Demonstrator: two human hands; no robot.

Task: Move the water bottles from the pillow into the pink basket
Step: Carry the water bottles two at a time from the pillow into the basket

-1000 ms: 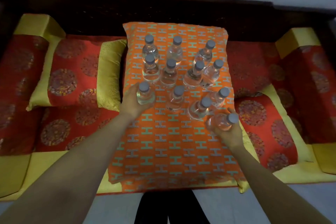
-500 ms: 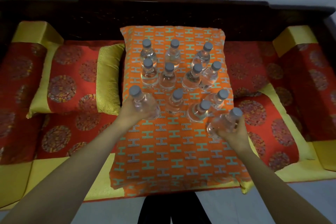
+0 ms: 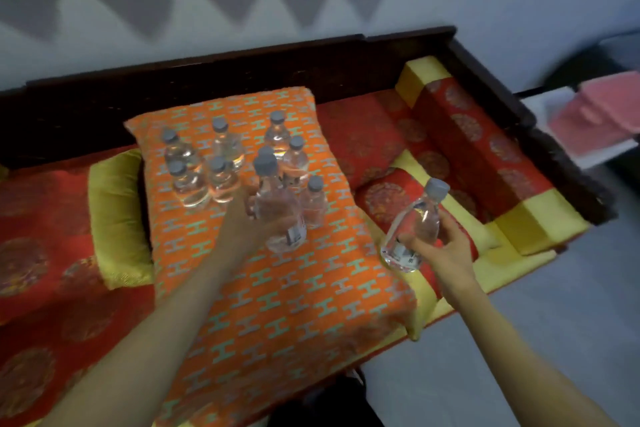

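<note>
An orange patterned pillow (image 3: 277,295) lies on the sofa with several clear water bottles (image 3: 194,177) standing on its far half, grey caps up. My left hand (image 3: 242,225) holds one water bottle (image 3: 277,204) lifted above the pillow's middle. My right hand (image 3: 440,250) grips a second water bottle (image 3: 415,225), tilted, out past the pillow's right edge. The pink basket (image 3: 602,114) shows blurred at the far right, beyond the sofa's dark wooden arm.
The sofa has red and yellow cushions: one (image 3: 86,218) left of the pillow and a bolster (image 3: 485,149) on the right. A dark wooden frame (image 3: 540,135) separates the sofa from the white surface (image 3: 554,107) under the basket. Grey floor (image 3: 554,340) lies at lower right.
Both hands have lifted their bottles off the pillow and carried them rightward. The view has swung right, bringing the pink basket into sight.
</note>
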